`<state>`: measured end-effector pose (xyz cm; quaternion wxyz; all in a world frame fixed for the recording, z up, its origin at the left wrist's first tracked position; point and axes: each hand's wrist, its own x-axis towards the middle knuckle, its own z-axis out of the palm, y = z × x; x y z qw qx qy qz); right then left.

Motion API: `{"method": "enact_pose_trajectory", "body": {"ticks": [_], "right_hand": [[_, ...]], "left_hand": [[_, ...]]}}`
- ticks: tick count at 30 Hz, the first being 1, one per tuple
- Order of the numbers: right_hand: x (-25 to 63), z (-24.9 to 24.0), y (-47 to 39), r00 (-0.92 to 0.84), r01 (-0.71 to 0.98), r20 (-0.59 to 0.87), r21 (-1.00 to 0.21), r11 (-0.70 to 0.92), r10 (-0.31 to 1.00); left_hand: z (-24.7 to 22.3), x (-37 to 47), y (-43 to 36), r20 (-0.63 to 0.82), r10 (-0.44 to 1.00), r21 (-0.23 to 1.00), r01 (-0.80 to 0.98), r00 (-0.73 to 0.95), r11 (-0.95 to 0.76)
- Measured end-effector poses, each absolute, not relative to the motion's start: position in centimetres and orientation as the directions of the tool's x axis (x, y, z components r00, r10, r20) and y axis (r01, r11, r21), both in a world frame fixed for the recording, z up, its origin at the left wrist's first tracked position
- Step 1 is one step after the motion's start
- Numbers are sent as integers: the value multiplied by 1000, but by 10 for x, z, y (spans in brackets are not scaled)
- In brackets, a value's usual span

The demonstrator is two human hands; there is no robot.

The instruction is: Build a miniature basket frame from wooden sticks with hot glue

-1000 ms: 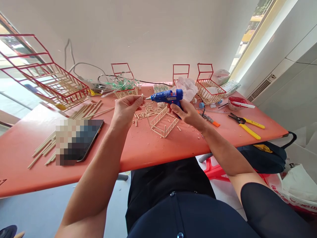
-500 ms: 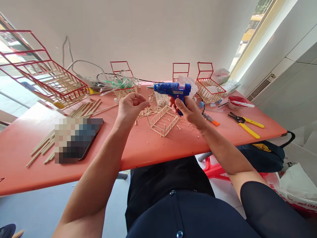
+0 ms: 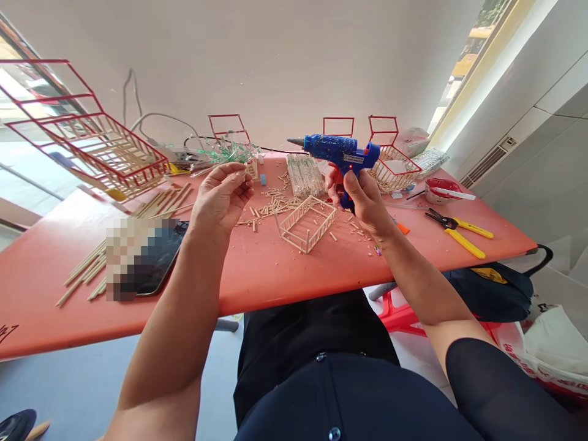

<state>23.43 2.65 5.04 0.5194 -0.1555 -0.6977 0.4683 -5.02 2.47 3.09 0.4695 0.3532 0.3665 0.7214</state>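
A blue hot glue gun [image 3: 331, 149] is gripped in my right hand [image 3: 365, 199], its nozzle pointing left and a small red light glowing on its side. My left hand [image 3: 220, 196] is raised to the left of the nozzle, thumb and forefinger pinched together. Whatever lies between those fingertips is too small to make out. Below and between the hands, a small open frame of thin wooden sticks [image 3: 307, 248] rests on the orange table [image 3: 275, 291]. Short cut stick pieces [image 3: 271, 205] are scattered behind and beside it.
A large red-edged stick basket [image 3: 114, 153] stands at the left, near long wooden sticks [image 3: 87, 269] and a phone [image 3: 160, 263]. Yellow-handled pliers [image 3: 459, 233] and a red-stained bowl [image 3: 443, 190] lie at the right. Another stick basket [image 3: 395, 168] and a clear-wrapped bundle [image 3: 304, 174] stand behind.
My right hand has moved right and the glue gun has risen slightly. My left hand has shifted a little left, so the nozzle and the pinched fingers are farther apart.
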Motion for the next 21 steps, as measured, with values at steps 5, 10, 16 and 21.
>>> {"method": "enact_pose_trajectory", "body": {"ticks": [5,10,16,21], "right_hand": [[234,50,28,-426,-238,568,-821,519,704],[235,49,29,-417,-214,570,-819,533,708],[234,53,25,-434,-225,567,-821,525,700],[233,55,23,-477,-151,527,-837,526,703]], "left_hand": [[34,-47,24,202,920,867,-377,-335,-327],[36,-43,21,249,901,896,-267,-356,-353],[32,-41,20,431,779,886,49,-454,-462],[38,-32,11,630,688,774,367,-360,-516]]}}
